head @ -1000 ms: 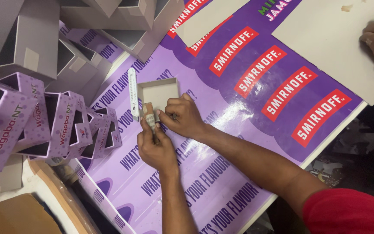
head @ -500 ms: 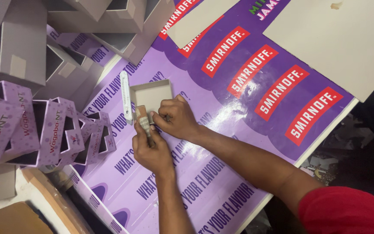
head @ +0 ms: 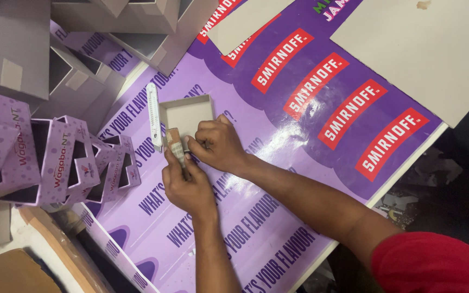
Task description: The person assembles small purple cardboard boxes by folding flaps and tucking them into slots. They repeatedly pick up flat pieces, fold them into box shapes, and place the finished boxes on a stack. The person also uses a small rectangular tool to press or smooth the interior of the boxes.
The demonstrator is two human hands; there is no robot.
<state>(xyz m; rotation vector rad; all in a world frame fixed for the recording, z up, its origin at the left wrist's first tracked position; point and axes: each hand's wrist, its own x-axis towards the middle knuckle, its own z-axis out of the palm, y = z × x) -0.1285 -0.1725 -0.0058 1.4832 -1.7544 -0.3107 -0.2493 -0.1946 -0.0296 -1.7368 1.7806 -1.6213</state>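
Note:
My left hand [head: 187, 184] grips a small brownish stick-shaped object [head: 175, 146] and holds it upright against the near edge of a small grey open cardboard tray [head: 187, 113]. My right hand [head: 216, 145] is closed beside it, fingertips pinching at the same object and touching the tray's near wall. A white flat strip [head: 153, 115] lies just left of the tray. All of this rests on a large purple printed sheet [head: 278, 179].
Folded purple box sleeves [head: 55, 160] are piled at the left, with grey cardboard boxes [head: 39, 59] stacked above them. Plain grey boards [head: 430, 49] lie over the sheet's far right. The sheet's right edge [head: 403, 173] drops off to a dark floor.
The view has shifted slightly. Both hands stay together at the tray's near edge, with small finger movement on the stick-shaped object.

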